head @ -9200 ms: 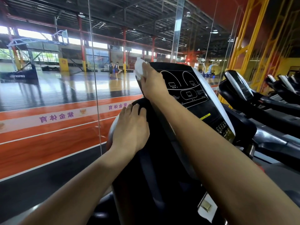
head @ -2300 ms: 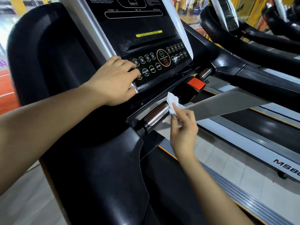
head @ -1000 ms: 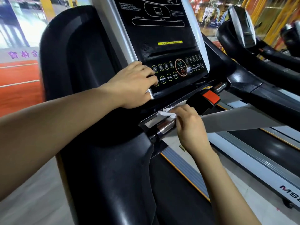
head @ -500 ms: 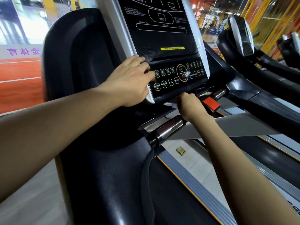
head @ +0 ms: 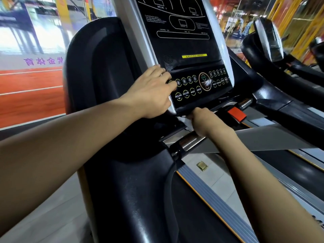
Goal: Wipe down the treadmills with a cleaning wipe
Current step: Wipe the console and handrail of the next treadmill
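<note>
1. Nearest me, the chrome handlebar (head: 190, 141) now lies bare; my right hand (head: 204, 121) has moved up off it.
2. That hand, fingers curled round the cleaning wipe (head: 186, 122), presses it under the console's (head: 180, 46) lower edge, so I judge wiping has advanced there.
3. Beyond, my left hand (head: 151, 92) stays braced on the console's left edge, fingers loosely spread over the buttons (head: 186, 86), gripping nothing.

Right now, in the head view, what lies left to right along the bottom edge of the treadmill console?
left hand → INCLINE buttons → white wipe → right hand → red safety clip → neighbouring treadmill's console, further back.
</note>
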Available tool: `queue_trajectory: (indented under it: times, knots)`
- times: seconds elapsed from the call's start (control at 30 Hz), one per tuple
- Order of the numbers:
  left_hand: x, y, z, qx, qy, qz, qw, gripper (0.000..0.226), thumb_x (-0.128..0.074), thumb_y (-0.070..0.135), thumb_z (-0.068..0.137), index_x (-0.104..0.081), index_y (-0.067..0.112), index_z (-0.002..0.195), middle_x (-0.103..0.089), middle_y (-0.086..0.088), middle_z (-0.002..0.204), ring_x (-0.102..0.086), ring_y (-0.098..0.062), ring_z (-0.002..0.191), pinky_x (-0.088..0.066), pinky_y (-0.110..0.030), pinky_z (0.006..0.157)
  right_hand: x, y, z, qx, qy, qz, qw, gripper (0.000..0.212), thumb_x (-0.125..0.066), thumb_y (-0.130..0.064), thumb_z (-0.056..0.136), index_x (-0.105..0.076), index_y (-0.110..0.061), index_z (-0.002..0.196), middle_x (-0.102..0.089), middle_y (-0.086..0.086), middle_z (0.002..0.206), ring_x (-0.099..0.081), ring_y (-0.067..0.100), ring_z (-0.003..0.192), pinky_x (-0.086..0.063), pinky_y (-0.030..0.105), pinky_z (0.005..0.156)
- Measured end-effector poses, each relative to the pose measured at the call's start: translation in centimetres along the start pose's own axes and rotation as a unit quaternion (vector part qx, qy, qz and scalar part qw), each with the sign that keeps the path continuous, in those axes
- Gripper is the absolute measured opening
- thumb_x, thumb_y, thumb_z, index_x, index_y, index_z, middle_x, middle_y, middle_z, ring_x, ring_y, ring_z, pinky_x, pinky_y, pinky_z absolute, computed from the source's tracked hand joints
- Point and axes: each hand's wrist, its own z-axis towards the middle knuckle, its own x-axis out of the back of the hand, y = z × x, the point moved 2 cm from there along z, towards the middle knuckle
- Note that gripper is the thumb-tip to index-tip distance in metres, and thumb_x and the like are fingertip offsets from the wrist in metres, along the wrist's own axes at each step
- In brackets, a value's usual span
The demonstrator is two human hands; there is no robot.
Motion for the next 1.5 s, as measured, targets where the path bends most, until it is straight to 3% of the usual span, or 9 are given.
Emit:
queue_trajectory:
  times: [0.17, 0.27, 0.47, 0.63, 0.83, 1.1, 1.23, 1.37, 1.5]
  knots:
    - [-0.1, -0.2, 0.1, -0.012, 0.001, -0.002, 1.000, 0.039, -0.050, 0.025, 0.092, -0.060, 0.014, 0.129, -0.054, -0.011, 0.139, -0.039, -0.032, 0.137, -0.011, -0.039, 0.124, -1.2, -4.2, -2.3, 0.118, -0.029, 0.058, 0.991, 0.052, -0.044, -0.073, 0.082, -0.074, -0.038, 0.106, -0.073, 0.014, 0.092, -0.068, 0.035, 0.091, -0.049, 0.028, 0.076]
    - [-0.1, -0.2, 0.2, -0.011, 0.000, 0.000, 1.000, 0.041, -0.050, 0.026, 0.093, -0.059, 0.014, 0.131, -0.053, -0.010, 0.140, -0.038, -0.032, 0.137, -0.011, -0.039, 0.124, -2.9, -6.5, -3.4, 0.175, -0.036, 0.073, 0.981, 0.026, -0.050, -0.045, 0.089, -0.063, -0.054, 0.109, -0.075, 0.005, 0.093, -0.071, 0.027, 0.090, -0.057, 0.035, 0.081]
    - [0.8, -0.9, -0.2, -0.028, -0.025, -0.020, 0.999, 0.040, -0.049, 0.022, 0.094, -0.059, 0.016, 0.133, -0.050, -0.010, 0.145, -0.033, -0.030, 0.143, -0.005, -0.037, 0.126, -0.8, -4.4, -1.6, -0.023, 0.014, 0.026, 0.999, 0.041, -0.065, -0.054, 0.091, -0.074, -0.020, 0.113, -0.069, 0.022, 0.103, -0.065, 0.041, 0.101, -0.051, 0.036, 0.084]
    - [2.3, -3.8, -2.1, -0.033, -0.031, -0.032, 0.998, 0.047, -0.047, 0.028, 0.100, -0.046, 0.028, 0.147, -0.028, 0.001, 0.165, -0.014, -0.024, 0.155, -0.006, -0.037, 0.125, -1.4, -8.6, -5.0, 0.068, -0.031, 0.073, 0.995, 0.023, -0.059, -0.030, 0.098, -0.075, -0.023, 0.113, -0.072, 0.011, 0.114, -0.066, 0.027, 0.108, -0.052, 0.031, 0.088]
    - [3.9, -9.1, -4.9, 0.080, 0.005, -0.021, 0.997, 0.051, -0.049, 0.034, 0.100, -0.046, 0.025, 0.150, -0.030, -0.007, 0.165, -0.021, -0.033, 0.153, -0.015, -0.044, 0.123, 0.6, -9.1, -4.7, 0.087, -0.103, 0.182, 0.974, 0.040, -0.056, -0.005, 0.091, -0.081, -0.037, 0.094, -0.075, 0.006, 0.079, -0.061, 0.005, 0.064, -0.053, 0.022, 0.066]
    - [5.2, -13.1, -9.1, 0.238, 0.189, -0.162, 0.939, 0.060, -0.054, 0.021, 0.099, -0.035, 0.009, 0.155, -0.032, -0.011, 0.161, -0.029, -0.025, 0.149, -0.018, -0.030, 0.123, 4.5, -16.6, -0.7, 0.100, 0.236, 0.396, 0.882, 0.037, -0.055, -0.001, 0.094, -0.079, -0.025, 0.108, -0.074, -0.002, 0.079, -0.051, -0.002, 0.049, -0.040, 0.009, 0.055]
    - [3.1, -12.9, -12.0, 0.282, 0.230, -0.288, 0.886, 0.057, -0.049, 0.020, 0.104, -0.033, 0.006, 0.157, -0.034, -0.006, 0.163, -0.028, -0.017, 0.151, -0.014, -0.020, 0.123, 8.4, -21.1, 3.0, 0.139, 0.337, 0.394, 0.843, 0.039, -0.050, -0.003, 0.096, -0.072, -0.019, 0.123, -0.073, -0.003, 0.117, -0.065, 0.002, 0.092, -0.049, 0.013, 0.088]
    - [2.0, -12.8, -13.0, 0.247, 0.242, -0.354, 0.869, 0.062, -0.042, 0.027, 0.100, -0.029, 0.009, 0.159, -0.024, 0.007, 0.166, -0.017, 0.005, 0.151, -0.010, -0.014, 0.123, 9.5, -24.0, 9.0, 0.180, 0.265, 0.332, 0.887, 0.041, -0.046, -0.015, 0.105, -0.052, -0.012, 0.145, -0.046, 0.006, 0.154, -0.038, 0.018, 0.144, -0.019, 0.009, 0.110]
    - [1.8, -13.6, -13.9, 0.204, 0.226, -0.333, 0.892, 0.060, -0.036, 0.036, 0.107, -0.023, 0.012, 0.161, -0.018, 0.007, 0.169, -0.012, 0.001, 0.154, -0.009, -0.018, 0.124, 7.4, -25.8, 8.2, 0.292, 0.231, 0.323, 0.870, 0.040, -0.043, -0.016, 0.107, -0.051, -0.017, 0.146, -0.040, 0.002, 0.158, -0.027, 0.006, 0.149, -0.019, 0.023, 0.123]
